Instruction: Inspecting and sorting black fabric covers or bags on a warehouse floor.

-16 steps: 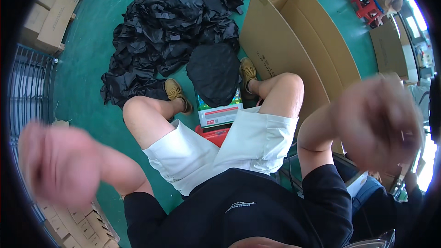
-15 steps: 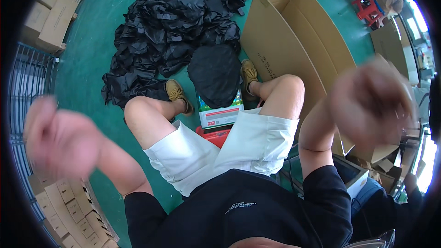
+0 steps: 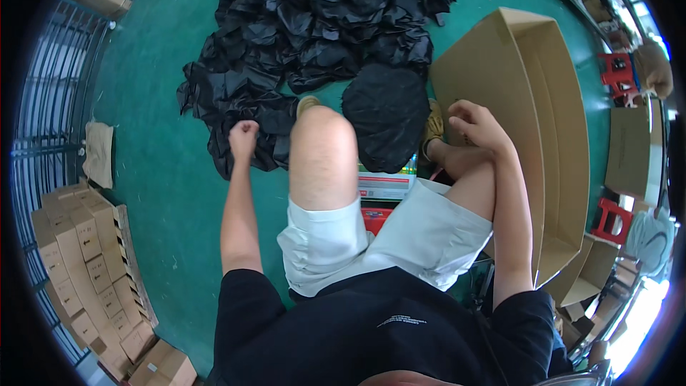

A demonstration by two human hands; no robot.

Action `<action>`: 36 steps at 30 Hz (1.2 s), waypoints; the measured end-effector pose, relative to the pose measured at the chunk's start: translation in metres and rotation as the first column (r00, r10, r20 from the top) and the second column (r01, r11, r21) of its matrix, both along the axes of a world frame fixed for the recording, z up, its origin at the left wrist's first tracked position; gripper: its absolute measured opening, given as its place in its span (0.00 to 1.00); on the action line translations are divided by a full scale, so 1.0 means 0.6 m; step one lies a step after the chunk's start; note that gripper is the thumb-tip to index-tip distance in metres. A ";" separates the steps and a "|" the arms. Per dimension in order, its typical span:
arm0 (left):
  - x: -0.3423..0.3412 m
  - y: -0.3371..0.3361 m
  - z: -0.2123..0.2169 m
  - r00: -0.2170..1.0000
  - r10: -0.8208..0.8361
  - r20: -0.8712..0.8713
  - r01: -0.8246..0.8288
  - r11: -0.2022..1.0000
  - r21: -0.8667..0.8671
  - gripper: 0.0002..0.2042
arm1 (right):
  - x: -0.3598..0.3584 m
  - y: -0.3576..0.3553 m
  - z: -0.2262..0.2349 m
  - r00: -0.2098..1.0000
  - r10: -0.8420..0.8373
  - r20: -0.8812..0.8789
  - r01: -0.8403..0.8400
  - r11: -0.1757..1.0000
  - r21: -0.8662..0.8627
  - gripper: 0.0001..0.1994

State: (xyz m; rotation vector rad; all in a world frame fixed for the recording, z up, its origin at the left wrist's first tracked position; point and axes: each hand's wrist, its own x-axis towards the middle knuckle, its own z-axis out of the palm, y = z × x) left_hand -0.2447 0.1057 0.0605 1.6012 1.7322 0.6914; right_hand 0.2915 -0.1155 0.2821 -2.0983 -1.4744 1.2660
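Observation:
A wide, crumpled heap of thin black fabric lies on the floor ahead of me. Over the heap's near left edge is my left hand, its fingers curled closed; whether they pinch the fabric does not show. My right hand hangs by the side of a large cardboard box, fingers loosely bent and apart, with nothing in it. Between my feet, a flat, rounded stack of black cloth pieces rests on a colourful printed box.
Something red shows beneath the printed box. At the left, stacked cartons stand on a pallet beside a metal rack. Red stools and more cardboard are on the right.
Both hands have come inward from the sides, the left to the black heap and the right beside the carton. My view has turned left, and my left knee stands more upright.

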 end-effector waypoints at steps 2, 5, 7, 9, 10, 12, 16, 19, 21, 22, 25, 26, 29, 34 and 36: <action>-0.044 -0.012 -0.110 0.999 0.037 -0.003 -0.037 0.987 -0.157 0.09 | -0.015 0.018 -0.006 0.998 -0.064 -0.019 0.066 0.990 0.129 0.13; -0.001 -0.041 -0.170 0.977 0.039 -0.210 -0.116 0.923 -0.366 0.17 | 0.023 0.011 -0.034 0.991 0.042 0.125 -0.050 0.997 0.062 0.10; 0.006 -0.056 -0.203 0.960 0.022 -0.279 -0.143 0.896 -0.420 0.22 | 0.026 0.017 -0.036 0.994 0.028 0.110 -0.022 0.998 -0.058 0.12; 0.039 -0.053 -0.230 0.944 0.014 -0.331 -0.182 0.857 -0.482 0.31 | 0.027 0.023 -0.018 0.992 0.002 0.128 0.022 0.984 -0.179 0.13; 0.070 -0.047 -0.243 0.946 0.026 -0.323 -0.197 0.838 -0.509 0.35 | 0.030 0.025 -0.012 0.990 -0.011 0.139 0.036 0.984 -0.175 0.13; 0.034 -0.039 -0.311 0.927 0.222 -0.303 -0.321 0.886 -0.335 0.37 | 0.015 0.045 -0.011 0.995 -0.030 0.096 0.042 0.991 -0.129 0.13; 0.102 -0.013 -0.340 0.737 0.675 0.028 -0.437 0.507 -0.743 0.17 | 0.004 0.055 -0.012 0.993 -0.057 0.107 0.073 0.986 -0.151 0.13; 0.103 -0.004 -0.352 0.563 0.823 0.078 -0.523 0.428 -0.737 0.11 | -0.003 0.060 -0.012 0.996 -0.024 0.087 0.037 0.987 -0.154 0.14; 0.112 0.006 -0.346 0.539 0.837 0.091 -0.553 0.434 -0.711 0.10 | -0.004 0.058 -0.013 0.995 0.002 0.103 0.010 0.992 -0.122 0.14; 0.115 0.015 -0.340 0.541 0.836 0.093 -0.550 0.435 -0.712 0.10 | -0.005 0.060 -0.010 0.994 0.000 0.106 0.013 0.992 -0.122 0.14; 0.106 0.054 -0.290 0.612 0.742 0.274 -0.494 0.629 -0.600 0.11 | -0.014 0.068 -0.009 0.995 0.016 0.102 -0.003 0.992 -0.127 0.14; 0.124 0.073 -0.258 0.624 0.666 0.408 -0.412 0.724 -0.553 0.12 | -0.013 0.063 -0.010 0.993 0.028 0.110 -0.018 0.995 -0.095 0.14; 0.167 0.121 -0.124 0.547 0.449 0.706 -0.249 0.893 -0.375 0.13 | -0.019 0.065 -0.010 0.990 0.074 0.123 -0.070 0.997 -0.042 0.14; 0.262 0.139 0.196 0.371 -0.002 0.929 0.014 1.000 -0.004 0.11 | -0.044 0.094 -0.022 0.989 0.148 0.030 -0.151 0.976 0.158 0.14; 0.341 0.095 0.334 0.342 -0.135 0.930 0.140 0.986 0.092 0.10 | -0.048 0.109 -0.036 0.989 0.077 -0.125 -0.027 0.933 0.358 0.15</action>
